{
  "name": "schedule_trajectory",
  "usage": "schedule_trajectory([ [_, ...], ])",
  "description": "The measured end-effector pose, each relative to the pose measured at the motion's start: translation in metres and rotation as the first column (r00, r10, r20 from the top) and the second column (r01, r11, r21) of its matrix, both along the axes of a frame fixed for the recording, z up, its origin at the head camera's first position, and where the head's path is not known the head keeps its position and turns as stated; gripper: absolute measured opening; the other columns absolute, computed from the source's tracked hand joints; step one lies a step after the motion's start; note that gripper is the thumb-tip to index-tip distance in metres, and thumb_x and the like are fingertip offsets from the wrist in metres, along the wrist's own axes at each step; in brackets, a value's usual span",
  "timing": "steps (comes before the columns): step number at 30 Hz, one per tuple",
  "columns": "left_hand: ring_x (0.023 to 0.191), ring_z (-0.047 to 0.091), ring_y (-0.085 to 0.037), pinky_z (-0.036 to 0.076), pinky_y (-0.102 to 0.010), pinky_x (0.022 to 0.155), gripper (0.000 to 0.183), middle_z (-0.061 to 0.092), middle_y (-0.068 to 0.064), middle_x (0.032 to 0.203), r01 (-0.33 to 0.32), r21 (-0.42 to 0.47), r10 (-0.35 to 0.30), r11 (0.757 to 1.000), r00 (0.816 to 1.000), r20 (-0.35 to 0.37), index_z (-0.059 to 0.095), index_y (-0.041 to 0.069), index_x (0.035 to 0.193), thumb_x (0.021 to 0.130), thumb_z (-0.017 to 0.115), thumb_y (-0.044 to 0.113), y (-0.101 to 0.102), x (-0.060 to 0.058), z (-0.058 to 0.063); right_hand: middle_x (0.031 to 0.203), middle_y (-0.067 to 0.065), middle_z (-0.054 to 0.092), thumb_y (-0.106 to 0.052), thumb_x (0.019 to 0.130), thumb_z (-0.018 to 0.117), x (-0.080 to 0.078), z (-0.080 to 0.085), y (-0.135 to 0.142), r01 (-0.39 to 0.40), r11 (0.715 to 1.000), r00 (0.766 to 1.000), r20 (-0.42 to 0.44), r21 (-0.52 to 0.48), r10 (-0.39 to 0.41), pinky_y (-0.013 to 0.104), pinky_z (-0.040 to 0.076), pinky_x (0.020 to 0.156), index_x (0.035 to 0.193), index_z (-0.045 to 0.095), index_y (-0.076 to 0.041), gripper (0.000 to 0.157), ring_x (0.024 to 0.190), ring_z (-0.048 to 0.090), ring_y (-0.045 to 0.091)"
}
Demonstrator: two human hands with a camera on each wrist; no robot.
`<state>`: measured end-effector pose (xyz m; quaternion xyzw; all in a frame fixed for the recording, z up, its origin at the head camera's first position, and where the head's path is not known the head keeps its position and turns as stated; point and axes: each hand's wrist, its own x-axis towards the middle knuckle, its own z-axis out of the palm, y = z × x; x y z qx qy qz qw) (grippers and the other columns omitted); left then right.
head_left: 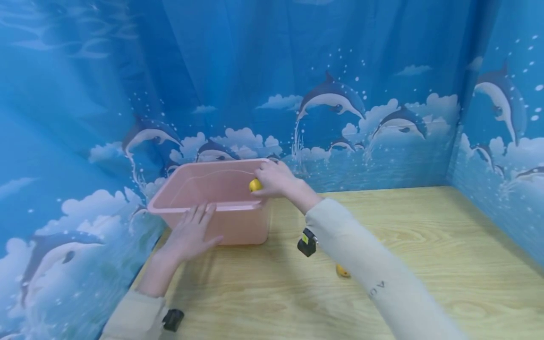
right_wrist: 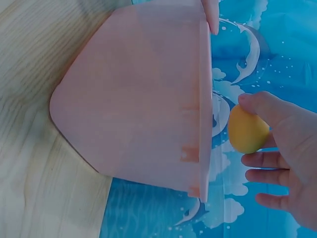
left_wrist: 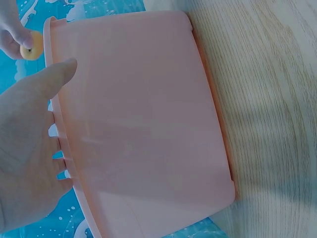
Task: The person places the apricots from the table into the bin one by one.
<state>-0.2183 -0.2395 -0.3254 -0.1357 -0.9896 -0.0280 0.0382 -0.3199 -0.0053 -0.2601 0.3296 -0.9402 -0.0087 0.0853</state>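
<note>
On the desk (head_left: 255,293), one fruit (head_left: 342,271) is being partly hidden by the right sleeve (head_left: 361,255). Farther off, the near rim of the pink bin (head_left: 242,227) is being touched by the left hand (head_left: 189,238), fingers straight and spread. Over the bin's right end, another fruit (head_left: 255,185) is being pinched by the right hand (head_left: 274,179). Beyond, the backdrop is being formed by a dolphin-printed curtain (head_left: 255,61).

Pale, long sleeves (head_left: 357,243) are showing; dark letters (head_left: 377,288) are marking the right one; black boxes (head_left: 307,242) are flanking both.
</note>
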Motion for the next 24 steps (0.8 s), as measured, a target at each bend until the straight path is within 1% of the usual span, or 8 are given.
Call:
schedule_trajectory([
  [3, 0.137, 0.005, -0.042, 0.008, -0.053, 0.111, 0.086, 0.008, -0.023, 0.152, -0.004, 0.005, 0.003, 1.0, 1.0, 0.009, 0.01, 0.004, 0.149, 0.089, 0.055, 0.048, 0.0, 0.001, 0.001, 0.102, 0.0, 0.055, -0.046, 0.085, 0.058, -0.002, -0.003, -0.007, 0.011, 1.0, 1.0, 0.002, -0.005, -0.011, 0.033, 0.042, 0.074, 0.097, 0.06, -0.018, 0.031, 0.089, 0.046, 0.014],
  [6, 0.138, 0.004, -0.042, 0.007, -0.054, 0.11, 0.086, 0.007, -0.022, 0.152, -0.008, 0.011, 0.008, 1.0, 1.0, 0.012, 0.01, 0.005, 0.149, 0.089, 0.055, 0.048, 0.0, 0.001, 0.001, 0.104, 0.0, 0.056, -0.046, 0.085, 0.058, -0.002, -0.005, -0.012, 0.0, 1.0, 1.0, 0.007, -0.026, 0.0, 0.032, 0.042, 0.072, 0.097, 0.061, -0.017, 0.031, 0.088, 0.046, 0.014],
  [8, 0.138, 0.004, -0.041, 0.007, -0.054, 0.11, 0.087, 0.007, -0.022, 0.152, -0.008, 0.013, 0.008, 1.0, 1.0, 0.01, 0.01, 0.006, 0.149, 0.089, 0.055, 0.049, -0.001, 0.001, 0.001, 0.104, 0.0, 0.057, -0.045, 0.086, 0.059, -0.002, -0.006, -0.014, -0.01, 0.999, 1.0, 0.01, -0.037, 0.01, 0.031, 0.042, 0.07, 0.1, 0.061, -0.016, 0.031, 0.088, 0.047, 0.014],
  [12, 0.138, 0.004, -0.041, 0.008, -0.054, 0.11, 0.087, 0.007, -0.022, 0.152, -0.001, 0.007, 0.001, 1.0, 1.0, 0.003, 0.01, 0.006, 0.149, 0.088, 0.055, 0.05, -0.001, 0.0, -0.001, 0.104, 0.0, 0.057, -0.044, 0.087, 0.059, 0.0, -0.008, -0.017, -0.019, 0.999, 1.0, 0.003, -0.033, 0.019, 0.031, 0.043, 0.074, 0.106, 0.06, -0.016, 0.034, 0.091, 0.049, 0.014],
  [16, 0.138, 0.005, -0.042, 0.008, -0.053, 0.111, 0.088, 0.007, -0.023, 0.152, 0.01, 0.0, -0.01, 1.0, 1.0, -0.003, 0.011, 0.004, 0.149, 0.088, 0.055, 0.05, -0.001, 0.0, -0.002, 0.106, 0.0, 0.057, -0.048, 0.087, 0.056, 0.001, -0.009, -0.017, -0.023, 1.0, 1.0, -0.005, 0.0, 0.023, 0.032, 0.045, 0.077, 0.109, 0.06, -0.016, 0.039, 0.094, 0.05, 0.014],
  [20, 0.137, 0.007, -0.043, 0.008, -0.053, 0.111, 0.086, 0.009, -0.025, 0.151, 0.027, -0.001, -0.027, 1.0, 1.0, -0.013, 0.012, 0.003, 0.148, 0.089, 0.055, 0.049, -0.002, 0.0, -0.001, 0.103, 0.0, 0.057, -0.055, 0.088, 0.052, 0.001, -0.009, -0.014, -0.015, 0.999, 1.0, -0.026, 0.028, 0.016, 0.034, 0.046, 0.078, 0.109, 0.06, -0.015, 0.046, 0.095, 0.052, 0.015],
  [24, 0.137, 0.007, -0.044, 0.008, -0.054, 0.11, 0.086, 0.009, -0.025, 0.151, 0.038, -0.001, -0.038, 0.999, 0.999, -0.017, 0.012, 0.002, 0.148, 0.089, 0.055, 0.048, -0.002, 0.0, 0.001, 0.106, 0.0, 0.056, -0.056, 0.088, 0.051, 0.001, -0.006, -0.005, 0.001, 1.0, 1.0, -0.021, 0.018, 0.0, 0.036, 0.046, 0.082, 0.113, 0.06, -0.015, 0.049, 0.098, 0.052, 0.016],
])
